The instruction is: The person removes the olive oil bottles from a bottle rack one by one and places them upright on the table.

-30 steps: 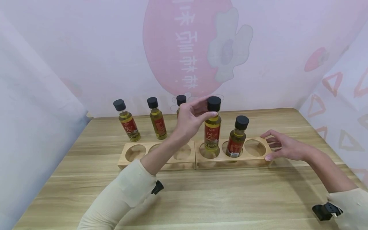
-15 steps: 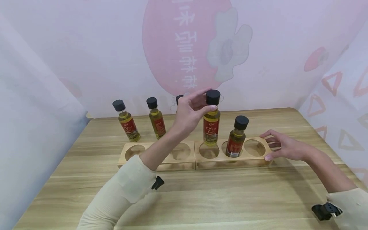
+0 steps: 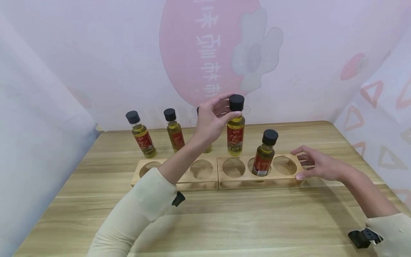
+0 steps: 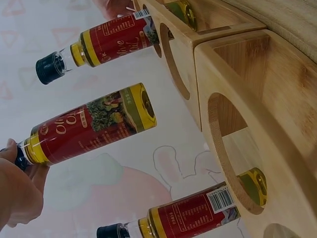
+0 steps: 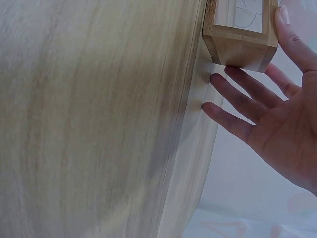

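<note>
My left hand (image 3: 210, 119) pinches an olive oil bottle (image 3: 236, 139) by the neck, just under its black cap. The bottle hangs upright above the left hole of the right wooden bottle rack (image 3: 242, 174); in the left wrist view the bottle's base (image 4: 143, 106) is well apart from the rack. A second olive oil bottle (image 3: 263, 159) stands in that rack's middle hole, and its right hole holds none. My right hand (image 3: 324, 165) grips the rack's right end, thumb at the front corner and index finger at the back one. The right wrist view shows the rack's end (image 5: 242, 49) beside these fingers.
Another wooden rack (image 3: 186, 186) adjoins on the left, with no bottles in its visible holes. Behind it stand olive oil bottles on the table, one at far left (image 3: 144, 142), one in the middle (image 3: 176, 135) and one (image 3: 208, 148) mostly hidden by my left hand. A printed curtain (image 3: 128, 53) hangs behind.
My left hand has lifted the olive oil bottle up out of the rack's left hole to above it and slightly back. The right hand has stayed at the rack's end.
</note>
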